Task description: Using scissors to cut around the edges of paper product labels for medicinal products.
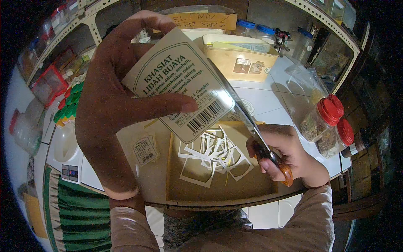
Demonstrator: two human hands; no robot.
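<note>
My left hand [110, 94] holds up a printed paper label [204, 85] with a barcode, its thumb across the front. In my right hand [286, 154] is a pair of scissors [274, 160] with brown handles, fingers in the loops. The blades lie along the label's upper right edge; whether they touch the paper I cannot tell. Below the label, a shallow cardboard tray [252, 189] holds a heap of white paper offcuts [217, 154]. A small stack of cut labels [144, 149] lies left of the tray, and more labels [248, 105] lie behind it.
Jars with red lids [327, 113] stand at the right. A cream plastic bin [242, 61] with papers and jars with blue lids [266, 30] stand at the back. Green-capped items [70, 100], a white scoop-like container [66, 145] and a small scale [70, 173] are at the left.
</note>
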